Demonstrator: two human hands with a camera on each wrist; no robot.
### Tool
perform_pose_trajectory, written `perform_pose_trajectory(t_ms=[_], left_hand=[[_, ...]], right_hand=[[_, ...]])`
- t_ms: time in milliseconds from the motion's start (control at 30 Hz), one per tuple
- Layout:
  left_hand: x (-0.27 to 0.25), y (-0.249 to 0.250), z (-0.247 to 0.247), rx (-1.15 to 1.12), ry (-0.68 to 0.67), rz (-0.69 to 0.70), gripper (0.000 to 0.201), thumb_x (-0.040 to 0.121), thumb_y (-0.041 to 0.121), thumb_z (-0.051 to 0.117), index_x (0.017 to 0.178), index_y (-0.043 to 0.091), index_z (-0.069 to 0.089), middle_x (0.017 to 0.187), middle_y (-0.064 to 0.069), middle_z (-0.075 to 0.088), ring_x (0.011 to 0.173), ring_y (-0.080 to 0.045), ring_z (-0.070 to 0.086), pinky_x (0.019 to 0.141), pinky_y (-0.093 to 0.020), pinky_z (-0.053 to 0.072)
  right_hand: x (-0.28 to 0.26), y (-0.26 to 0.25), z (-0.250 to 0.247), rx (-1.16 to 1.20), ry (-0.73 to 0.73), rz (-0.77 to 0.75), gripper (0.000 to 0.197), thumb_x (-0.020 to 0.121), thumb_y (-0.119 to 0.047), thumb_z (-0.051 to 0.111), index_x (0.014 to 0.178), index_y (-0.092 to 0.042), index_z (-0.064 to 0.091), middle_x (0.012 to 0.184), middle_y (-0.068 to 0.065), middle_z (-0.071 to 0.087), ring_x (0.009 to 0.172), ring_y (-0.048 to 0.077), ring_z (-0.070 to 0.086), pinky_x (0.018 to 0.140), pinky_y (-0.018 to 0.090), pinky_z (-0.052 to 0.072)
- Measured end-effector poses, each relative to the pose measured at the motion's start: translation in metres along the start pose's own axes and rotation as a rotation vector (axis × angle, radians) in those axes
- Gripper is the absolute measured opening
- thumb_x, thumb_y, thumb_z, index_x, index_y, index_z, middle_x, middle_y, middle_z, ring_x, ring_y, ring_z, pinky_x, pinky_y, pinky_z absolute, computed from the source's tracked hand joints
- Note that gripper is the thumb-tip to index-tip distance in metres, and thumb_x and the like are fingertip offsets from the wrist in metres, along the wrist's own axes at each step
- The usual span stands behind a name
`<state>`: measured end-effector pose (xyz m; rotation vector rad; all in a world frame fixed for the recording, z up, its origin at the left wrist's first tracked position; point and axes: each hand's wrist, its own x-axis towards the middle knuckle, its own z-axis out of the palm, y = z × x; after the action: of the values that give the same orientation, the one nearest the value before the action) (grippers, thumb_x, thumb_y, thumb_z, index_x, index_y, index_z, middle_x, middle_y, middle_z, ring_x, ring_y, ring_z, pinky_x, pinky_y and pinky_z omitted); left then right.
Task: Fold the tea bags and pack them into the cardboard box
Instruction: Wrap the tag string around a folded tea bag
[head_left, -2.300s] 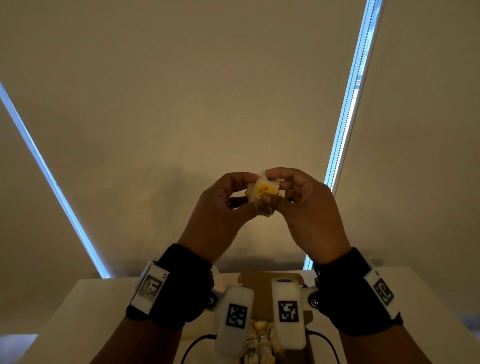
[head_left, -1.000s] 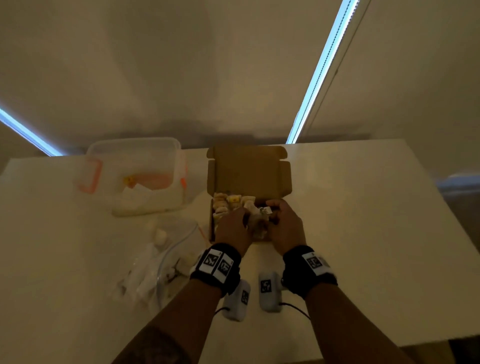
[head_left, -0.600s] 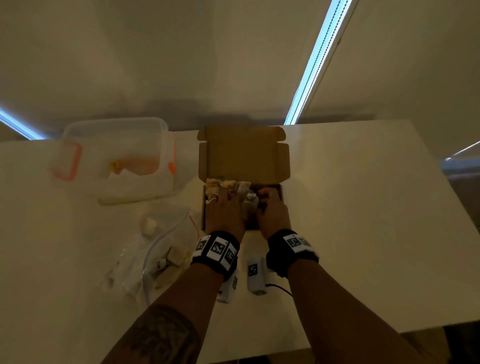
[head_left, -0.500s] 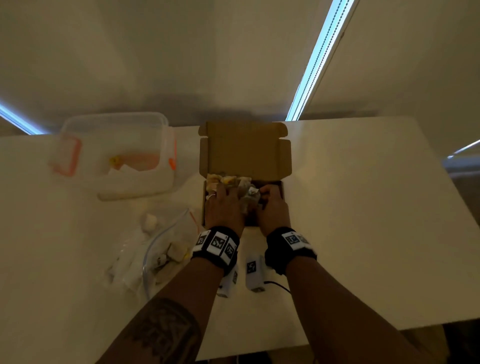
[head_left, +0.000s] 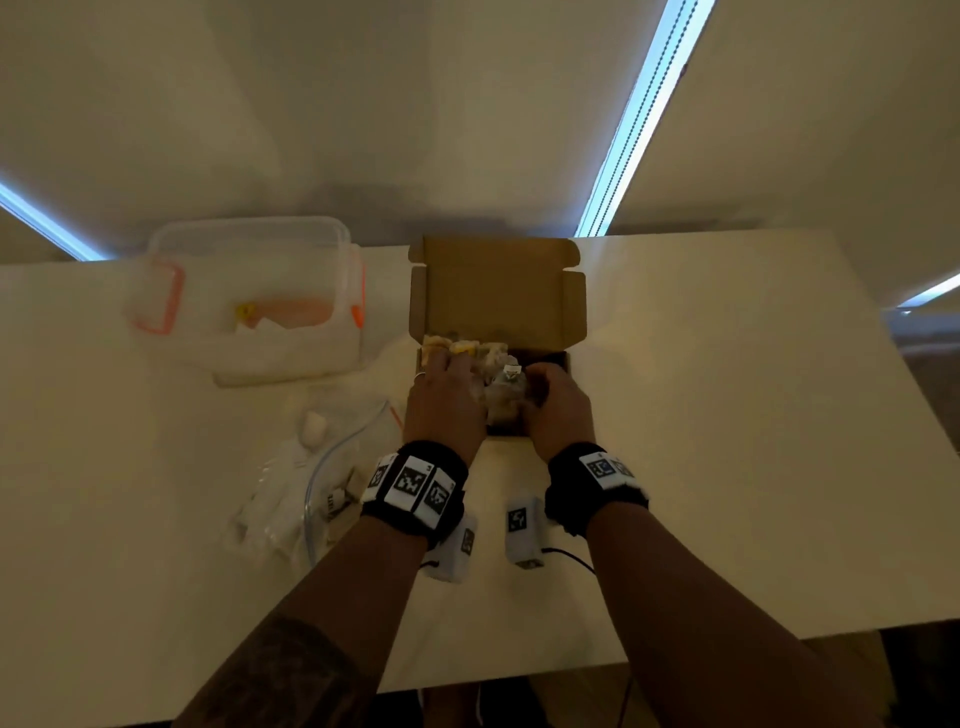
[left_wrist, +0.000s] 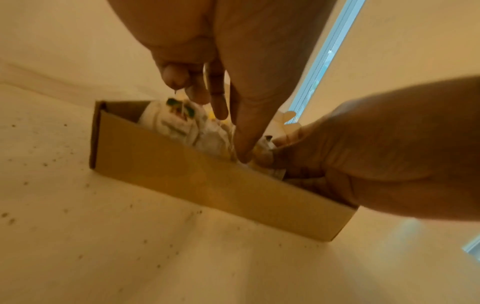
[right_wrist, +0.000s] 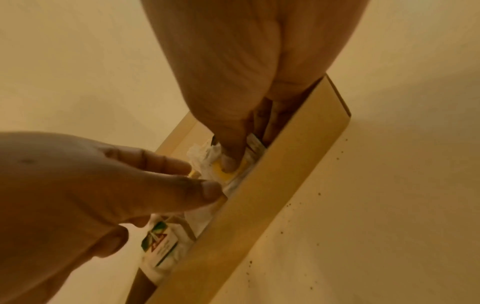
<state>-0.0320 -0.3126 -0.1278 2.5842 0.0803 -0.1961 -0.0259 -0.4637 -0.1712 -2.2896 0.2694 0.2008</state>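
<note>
At the far left of the table (head_left: 727, 415) stands a clear tub (head_left: 249, 306) with orange clasps, and nearer the person lies a clear bag (head_left: 311, 478) with white packets in it. Right of these sits the box (head_left: 498, 291), its lid flap standing open at the far side, with folded tea bags (head_left: 462, 347) packed along its far and left parts. The left hand (head_left: 441, 400) reaches into the box's left half, fingers fairly straight and pointing down onto the packed bags; in the left wrist view its fingertips (left_wrist: 241, 152) press among the white paper, curled round nothing. Just to its right, between the two hands, a tea bag (head_left: 506, 389) with a small tag on top sits inside the box near the front wall. The right hand (head_left: 558, 405) pinches this bag: the right wrist view shows the thumb (right_wrist: 231, 156) on its yellow label and the other fingers behind it, against the box's right wall. The bag lies directly under that grip, low in the box, with the left thumb touching its near side. Both wrists wear black bands (head_left: 415, 488) with printed markers.
</note>
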Motion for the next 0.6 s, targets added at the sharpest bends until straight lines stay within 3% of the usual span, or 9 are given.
perform_pose_trajectory(t_ms=[167, 233, 333, 433, 500, 600], left_hand=[[-0.060, 0.005, -0.064, 0.027, 0.207, 0.213, 0.025, 0.081, 0.007, 0.074, 0.102, 0.020, 0.067, 0.118, -0.003, 0.057, 0.102, -0.029, 0.057, 0.081, -0.037, 0.046], [-0.087, -0.005, -0.084, 0.129, 0.228, 0.195, 0.025, 0.076, 0.009, 0.079, 0.092, 0.024, 0.070, 0.120, -0.002, 0.057, 0.108, -0.031, 0.053, 0.081, -0.042, 0.046], [-0.120, -0.030, -0.097, 0.261, 0.164, 0.055, 0.026, 0.066, 0.015, 0.088, 0.079, 0.032, 0.073, 0.136, -0.003, 0.051, 0.123, -0.036, 0.042, 0.085, -0.050, 0.043], [-0.137, -0.059, -0.097, 0.306, 0.073, -0.081, 0.016, 0.073, 0.023, 0.084, 0.078, 0.038, 0.078, 0.148, 0.000, 0.042, 0.127, -0.036, 0.036, 0.087, -0.054, 0.044], [-0.141, -0.074, -0.094, 0.249, 0.008, -0.137, 0.017, 0.081, 0.021, 0.078, 0.086, 0.037, 0.080, 0.150, 0.000, 0.040, 0.124, -0.038, 0.041, 0.086, -0.053, 0.049], [-0.140, -0.087, -0.093, 0.181, -0.045, -0.164, 0.028, 0.085, 0.005, 0.070, 0.102, 0.026, 0.078, 0.145, -0.007, 0.045, 0.114, -0.042, 0.056, 0.085, -0.051, 0.055]], right_hand=[[-0.012, -0.003, -0.015, 0.043, 0.099, 0.031, 0.048, 0.090, -0.010, 0.068, 0.137, -0.016, 0.057, 0.134, 0.005, 0.063, 0.122, 0.023, 0.059, 0.104, 0.030, 0.044], [-0.025, -0.008, -0.021, 0.067, 0.166, -0.010, 0.043, 0.092, -0.010, 0.066, 0.133, -0.016, 0.059, 0.130, 0.004, 0.064, 0.118, 0.020, 0.061, 0.103, 0.030, 0.047], [-0.058, -0.025, -0.021, 0.103, 0.207, -0.149, 0.024, 0.092, -0.011, 0.065, 0.116, -0.017, 0.068, 0.113, 0.000, 0.066, 0.102, 0.015, 0.063, 0.093, 0.030, 0.053], [-0.090, -0.046, -0.004, 0.102, 0.003, -0.287, 0.013, 0.094, -0.021, 0.066, 0.106, -0.023, 0.072, 0.109, -0.005, 0.060, 0.093, 0.006, 0.059, 0.085, 0.021, 0.051], [-0.103, -0.057, 0.016, 0.026, -0.204, -0.339, 0.013, 0.095, -0.029, 0.066, 0.106, -0.028, 0.073, 0.118, -0.006, 0.053, 0.099, 0.004, 0.054, 0.088, 0.017, 0.045], [-0.113, -0.070, 0.045, -0.041, -0.407, -0.304, 0.018, 0.094, -0.033, 0.067, 0.111, -0.030, 0.074, 0.132, -0.002, 0.045, 0.113, 0.012, 0.054, 0.097, 0.025, 0.043]])
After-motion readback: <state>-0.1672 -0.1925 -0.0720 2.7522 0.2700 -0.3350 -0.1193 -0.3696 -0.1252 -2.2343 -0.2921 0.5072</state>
